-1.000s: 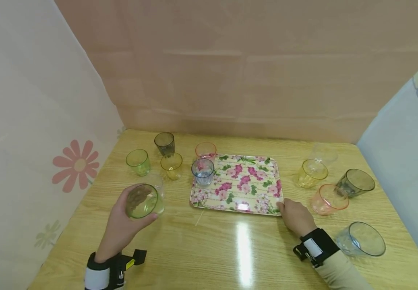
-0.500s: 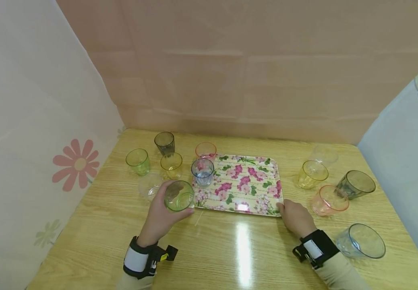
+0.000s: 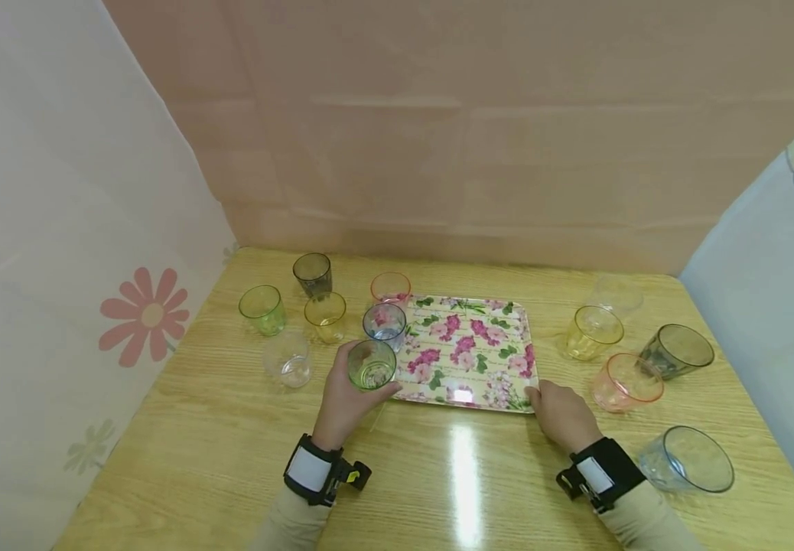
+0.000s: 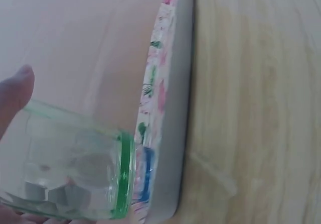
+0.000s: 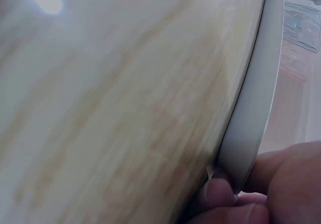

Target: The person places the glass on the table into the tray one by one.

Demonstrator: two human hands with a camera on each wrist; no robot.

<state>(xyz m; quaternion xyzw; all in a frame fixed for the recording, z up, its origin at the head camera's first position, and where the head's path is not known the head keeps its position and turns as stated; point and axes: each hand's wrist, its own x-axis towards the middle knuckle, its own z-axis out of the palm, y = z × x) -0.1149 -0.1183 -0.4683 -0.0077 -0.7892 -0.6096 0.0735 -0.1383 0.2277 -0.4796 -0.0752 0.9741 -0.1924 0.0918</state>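
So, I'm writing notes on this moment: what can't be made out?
Head view: base of the blue glass, obscured by the held green glass.
Head view: fine print on the tray, too small to read.
Left wrist view: most of the left hand, cut off by edges.
Right wrist view: glasses at upper right, blurred.

A see-through, green-tinted glass (image 3: 373,371) with a darker rim is held mouth up in the left hand (image 3: 342,399) at the near left corner of a tray (image 3: 466,375); whether its base touches cannot be told. The cream tray, printed with pink flowers, is gripped at its near right corner by the right hand (image 3: 564,415).
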